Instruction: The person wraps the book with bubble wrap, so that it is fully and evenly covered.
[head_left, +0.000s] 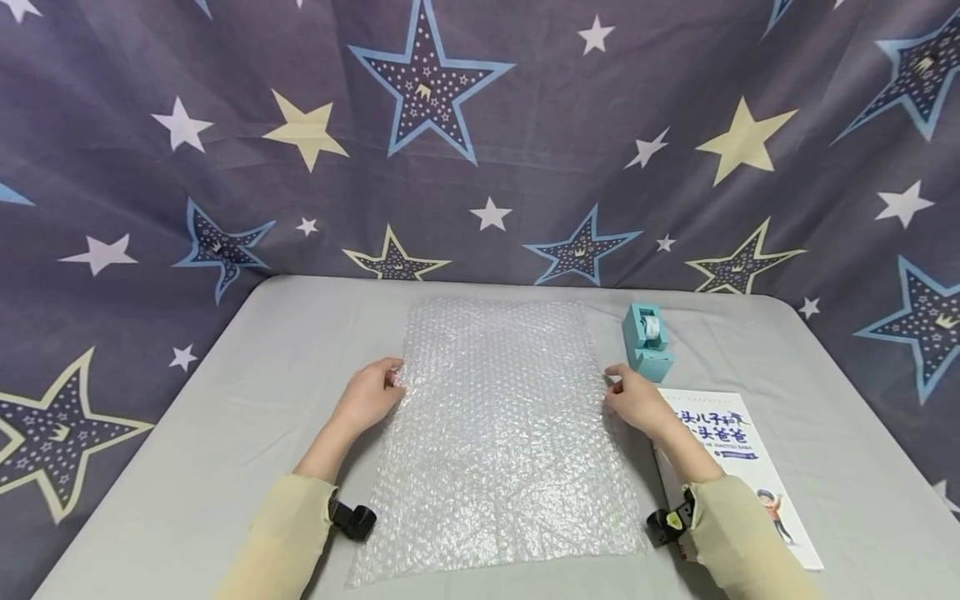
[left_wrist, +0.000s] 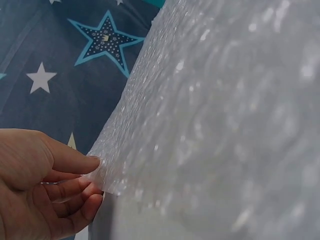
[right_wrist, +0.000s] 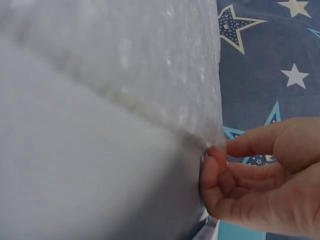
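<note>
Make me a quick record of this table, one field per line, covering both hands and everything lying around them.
Left hand: pinches the left edge of the bubble wrap
Right hand: pinches the right edge of the same sheet
Bubble wrap: clear, single sheet spread between the hands
Tape dispenser: teal, right of the sheet, beyond the right hand
Book: white cover, right of the sheet, partly hidden by the right sleeve
Table: light grey
Backdrop: dark cloth with stars
</note>
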